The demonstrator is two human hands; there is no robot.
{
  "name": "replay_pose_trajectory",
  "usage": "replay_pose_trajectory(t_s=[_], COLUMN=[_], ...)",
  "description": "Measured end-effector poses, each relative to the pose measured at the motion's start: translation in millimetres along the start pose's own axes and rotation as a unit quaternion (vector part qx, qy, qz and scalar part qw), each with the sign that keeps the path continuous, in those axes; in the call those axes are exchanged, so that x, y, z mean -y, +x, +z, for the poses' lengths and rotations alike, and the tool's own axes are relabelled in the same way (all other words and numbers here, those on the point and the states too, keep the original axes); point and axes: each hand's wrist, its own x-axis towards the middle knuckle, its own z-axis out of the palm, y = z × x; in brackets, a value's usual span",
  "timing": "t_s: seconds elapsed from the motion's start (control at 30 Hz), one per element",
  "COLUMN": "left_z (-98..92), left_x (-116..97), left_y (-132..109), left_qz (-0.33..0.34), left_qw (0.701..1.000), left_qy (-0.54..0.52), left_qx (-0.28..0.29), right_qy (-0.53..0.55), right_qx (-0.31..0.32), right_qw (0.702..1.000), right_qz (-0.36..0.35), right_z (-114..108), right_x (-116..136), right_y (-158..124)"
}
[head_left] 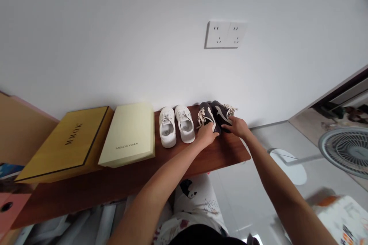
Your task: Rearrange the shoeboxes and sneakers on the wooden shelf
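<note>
Dark shoes (220, 115) point at the wall (138, 57), long axes slanting left.

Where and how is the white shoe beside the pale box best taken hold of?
Grip the white shoe by its heel, probably from the shelf's front edge: it stands upright, heel facing that edge, toe near the wall; its open top should admit a thumb.
</note>
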Motion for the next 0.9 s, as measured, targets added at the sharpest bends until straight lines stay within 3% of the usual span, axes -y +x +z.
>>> replay_pose_trajectory(t_s=[0.1,0.2,0.53,0.73,0.83,0.9], left_z=[-19.4,-26.8,-13.4,-8.3,-7.2,-8.1], left_x=[-13.3,-24.9,-28.2,-23.0,-16.5,-7.8], left_y=[6.0,12.9,24.6,14.6,-6.7,-29.5], left_qz=[0.013,0.021,0.023,0.031,0.066,0.104], left_qw=[0.994,0.987,0.981,0.981,0.982,0.981], left_qy=[0.094,0.145,0.185,0.188,0.170,0.125], left_qx=[0.045,0.070,0.061,0.027,-0.044,-0.106], right_qy=[-0.113,-0.176,-0.210,-0.210,-0.176,-0.098], right_qx=[0.010,0.022,0.063,0.053,-0.017,-0.083], right_qw=[0.992,0.980,0.969,0.974,0.984,0.992], right_qz=[-0.048,-0.086,-0.111,-0.067,-0.020,0.008], right_z=[-7.1,-6.8,9.9,16.4,12.7,7.4], right_x=[8.8,21.1,41.2,50.3,56.2,62.2], right_y=[1.4,2.7,7.0,-6.5,-21.4,-34.5])
